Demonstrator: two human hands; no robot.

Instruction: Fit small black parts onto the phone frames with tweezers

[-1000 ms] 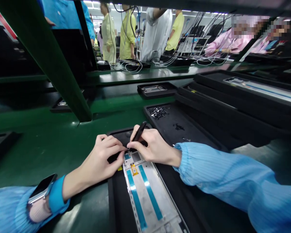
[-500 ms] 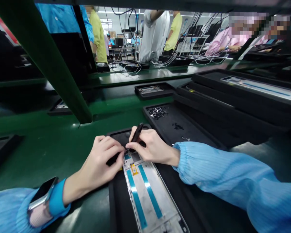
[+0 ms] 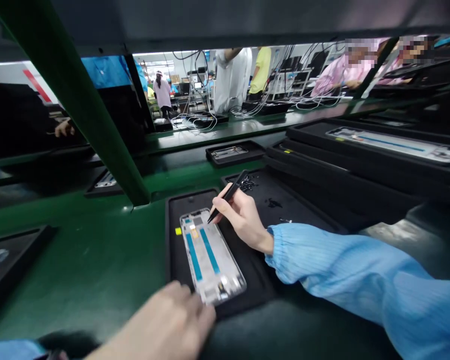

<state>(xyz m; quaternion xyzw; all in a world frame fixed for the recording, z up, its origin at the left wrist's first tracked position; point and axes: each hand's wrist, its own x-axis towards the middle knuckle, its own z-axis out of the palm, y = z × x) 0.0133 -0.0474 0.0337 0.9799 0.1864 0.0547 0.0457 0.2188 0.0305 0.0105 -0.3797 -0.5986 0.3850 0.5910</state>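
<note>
1. head cam: right hand (image 3: pixel 242 215) is gripping black tweezers (image 3: pixel 228 195) in closed fingers, tips just beside the phone frame (image 3: pixel 210 255)
2. frame is lying on a black mat (image 3: pixel 174 240)
3. left hand (image 3: pixel 153 320) is hanging blurred near the frame, can't tell its fingers
4. loose black parts (image 3: pixel 247 184) are sitting in the next tray (image 3: pixel 285 210), so it's looking unfinished

Silvery metal phone frame (image 3: pixel 210 257), matt black tray (image 3: pixel 176 210), crinkled blue cloth sleeve (image 3: pixel 341 270), glossy green bench top (image 3: pixel 90 250)

Head-worn camera, facing forward and down
Close above the phone frame (image 3: pixel 210 255) on the green workbench (image 3: pixel 78 250), facing the far bench (image 3: pixel 225 132).
</note>
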